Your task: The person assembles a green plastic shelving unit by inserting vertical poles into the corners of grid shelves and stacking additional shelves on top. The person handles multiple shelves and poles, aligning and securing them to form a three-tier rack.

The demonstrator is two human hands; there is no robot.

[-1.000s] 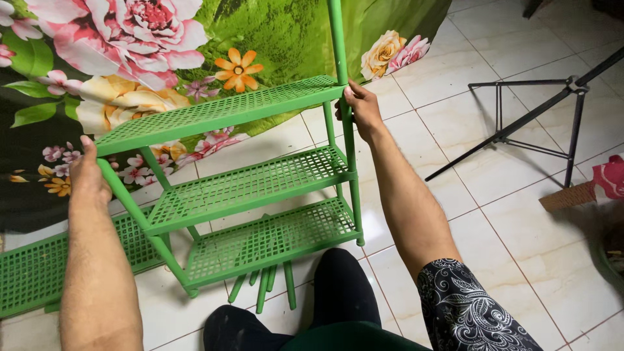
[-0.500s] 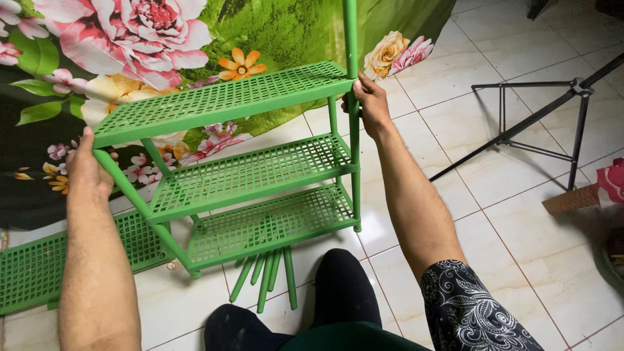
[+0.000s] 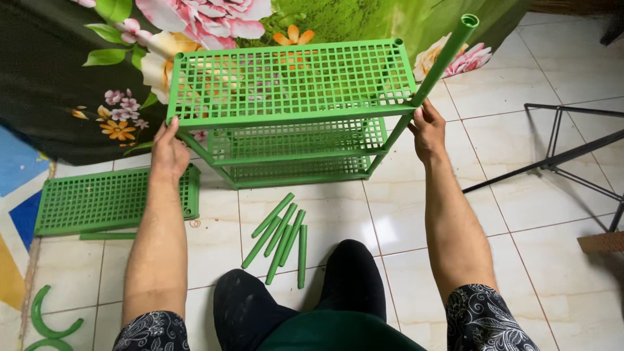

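While the green plastic rack point(image 3: 292, 110) is standing on the pale tiled floor point(image 3: 494, 214) in front of the seated person, both hands are gripping it at the level of its top shelf point(image 3: 292, 78). That shelf is a flat grid of small square holes, and two more grid shelves are showing beneath it, one under the other. The left hand point(image 3: 169, 153) is closing around the near left corner of the top shelf, with the fingers wrapping the rim and the corner sitting inside the palm. The right hand point(image 3: 428, 133) is clasping the near right corner, where a loose-looking green tube point(image 3: 445, 58) is rising at a slant above the shelf; the fingers are curling around the post just below the shelf edge. So the rack is sitting between the two hands, held at both front corners.

Just in front of the rack, five short green tubes point(image 3: 281, 235) are lying close together on the tiles, near the person's dark-trousered knees point(image 3: 292, 299). To the left, a spare grid shelf point(image 3: 110, 201) is lying flat on the floor. Behind the rack, a dark cloth with large pink flowers point(image 3: 84, 71) is spreading over the floor. At the right, black metal stand legs point(image 3: 565, 153) are crossing the tiles, well apart from the rack.
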